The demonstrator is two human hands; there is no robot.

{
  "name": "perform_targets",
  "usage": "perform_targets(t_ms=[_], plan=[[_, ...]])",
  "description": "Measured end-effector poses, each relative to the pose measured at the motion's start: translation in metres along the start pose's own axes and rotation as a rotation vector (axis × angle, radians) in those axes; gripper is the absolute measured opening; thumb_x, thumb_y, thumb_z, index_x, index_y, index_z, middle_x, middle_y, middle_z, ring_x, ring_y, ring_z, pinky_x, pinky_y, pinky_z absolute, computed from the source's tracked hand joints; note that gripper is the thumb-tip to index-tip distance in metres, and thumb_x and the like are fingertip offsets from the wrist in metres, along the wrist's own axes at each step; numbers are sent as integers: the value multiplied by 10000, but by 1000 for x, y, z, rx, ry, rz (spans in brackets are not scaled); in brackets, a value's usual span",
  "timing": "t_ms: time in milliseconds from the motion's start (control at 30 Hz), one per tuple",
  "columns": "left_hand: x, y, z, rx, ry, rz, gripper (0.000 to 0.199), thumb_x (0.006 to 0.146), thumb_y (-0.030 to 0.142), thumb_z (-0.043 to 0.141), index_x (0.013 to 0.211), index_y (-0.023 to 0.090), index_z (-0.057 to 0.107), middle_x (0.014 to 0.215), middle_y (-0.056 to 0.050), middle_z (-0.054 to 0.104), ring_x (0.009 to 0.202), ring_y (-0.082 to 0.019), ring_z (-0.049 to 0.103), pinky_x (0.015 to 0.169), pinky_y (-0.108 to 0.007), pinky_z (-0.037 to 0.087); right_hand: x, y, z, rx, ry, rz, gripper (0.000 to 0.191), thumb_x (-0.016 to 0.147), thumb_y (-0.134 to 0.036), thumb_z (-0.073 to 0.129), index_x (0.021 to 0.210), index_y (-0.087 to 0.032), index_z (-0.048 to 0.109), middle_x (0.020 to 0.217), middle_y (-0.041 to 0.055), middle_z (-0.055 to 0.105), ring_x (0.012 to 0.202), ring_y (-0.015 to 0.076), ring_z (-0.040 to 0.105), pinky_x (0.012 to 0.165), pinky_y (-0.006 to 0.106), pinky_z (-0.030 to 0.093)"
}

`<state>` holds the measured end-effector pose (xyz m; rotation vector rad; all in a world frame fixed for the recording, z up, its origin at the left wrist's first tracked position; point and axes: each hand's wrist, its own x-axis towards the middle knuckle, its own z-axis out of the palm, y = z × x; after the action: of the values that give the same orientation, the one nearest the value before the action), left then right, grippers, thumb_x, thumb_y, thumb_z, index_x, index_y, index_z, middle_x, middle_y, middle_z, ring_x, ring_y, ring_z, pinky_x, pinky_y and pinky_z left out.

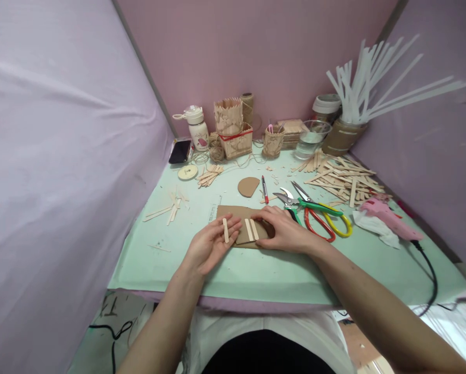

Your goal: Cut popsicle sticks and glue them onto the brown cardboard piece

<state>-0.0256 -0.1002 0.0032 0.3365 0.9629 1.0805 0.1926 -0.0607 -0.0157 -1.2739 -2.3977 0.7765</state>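
My left hand [211, 244] is palm up at the left end of the cardboard, its fingers stretched out, with one short craft stick [225, 230] lying across them. Two more craft sticks [251, 230] sit side by side, nearly upright in view, on a small brown cardboard piece [242, 236]. My right hand [281, 228] curls around the right side of this piece, thumb at the near edge and fingers at the far edge. Beneath it is a larger cardboard sheet [227, 210], partly hidden by both hands. A ruler [213, 210] shows at the sheet's left edge.
Pruning shears [291, 200], scissors [318, 210] and a pink glue gun [390, 218] lie to the right. Behind are a red marker [264, 189], a rounded cardboard cutout [249, 186], a stick pile [345, 179] and a water bowl [310, 140]. Loose sticks [172, 208] lie left.
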Motion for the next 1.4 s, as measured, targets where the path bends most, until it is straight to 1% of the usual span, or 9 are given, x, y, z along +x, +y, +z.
perform_targets(t_ms=[367, 567, 700, 900, 1000, 1067, 1167, 1233, 1400], plan=[[0, -7, 0, 45, 2, 86, 150, 899, 57, 549, 1028, 129, 572, 1116, -144, 699, 935, -158, 714, 850, -258, 567, -1, 0, 1, 12, 39, 0, 563, 711, -339, 732, 1235, -238, 553, 1137, 95, 571, 1094, 317, 518, 944, 491, 393], [-1, -21, 20, 95, -62, 79, 175, 831, 167, 672, 941, 164, 535, 1051, -124, 721, 831, -181, 726, 823, -324, 545, -11, -26, -7, 21, 200, -213, 673, 735, -342, 749, 1343, -261, 472, 1341, 136, 503, 1278, 338, 444, 1049, 510, 348], [0, -29, 36, 154, -89, 162, 287, 791, 234, 707, 1012, 181, 532, 825, -38, 716, 735, -175, 706, 761, -315, 521, -12, -41, -17, -23, 136, -313, 664, 787, -277, 714, 1395, -297, 449, 1361, 114, 549, 1268, 328, 476, 1039, 519, 375], [1, -35, 46, 227, -110, 230, 258, 790, 245, 675, 993, 198, 523, 540, 86, 534, 605, -136, 629, 669, -256, 480, -7, -43, -25, -54, 99, -334, 521, 842, -219, 659, 1337, -272, 507, 1248, 91, 623, 1150, 283, 547, 994, 470, 424], [8, -21, 45, 291, -122, 221, 283, 796, 284, 672, 1019, 204, 516, 684, 28, 632, 664, -159, 653, 689, -298, 501, -5, -37, -34, -27, 139, -331, 537, 826, -175, 623, 1338, -266, 491, 1253, 103, 593, 1174, 288, 521, 983, 456, 438], [20, -2, 41, 351, -123, 278, 355, 797, 324, 683, 1089, 219, 510, 970, -57, 694, 842, -197, 680, 763, -344, 514, -1, -28, -43, -10, 239, -306, 525, 816, -179, 610, 1320, -254, 485, 1254, 112, 573, 1192, 299, 504, 994, 465, 431], [50, 32, 37, 767, 75, 591, 330, 814, 352, 662, 1085, 193, 560, 1114, -110, 646, 1016, -240, 627, 820, -360, 494, 6, -7, -57, 4, 394, -203, 500, 813, -218, 612, 1294, -254, 484, 1230, 103, 562, 1148, 300, 522, 980, 464, 438], [72, 46, 38, 1123, 187, 700, 388, 787, 321, 687, 1112, 142, 573, 1148, -150, 619, 1036, -261, 605, 895, -393, 460, 11, 7, -60, 32, 446, -148, 503, 807, -243, 612, 1293, -254, 482, 1237, 99, 547, 1089, 289, 547, 953, 451, 457], [114, 35, 56, 1685, 203, 561, 726, 692, 445, 759, 1288, 129, 490, 1290, -210, 523, 1268, -384, 437, 989, -477, 390, 18, 28, -47, 100, 461, -114, 512, 799, -229, 595, 1296, -254, 476, 1234, 91, 541, 1048, 263, 567, 935, 439, 474]])
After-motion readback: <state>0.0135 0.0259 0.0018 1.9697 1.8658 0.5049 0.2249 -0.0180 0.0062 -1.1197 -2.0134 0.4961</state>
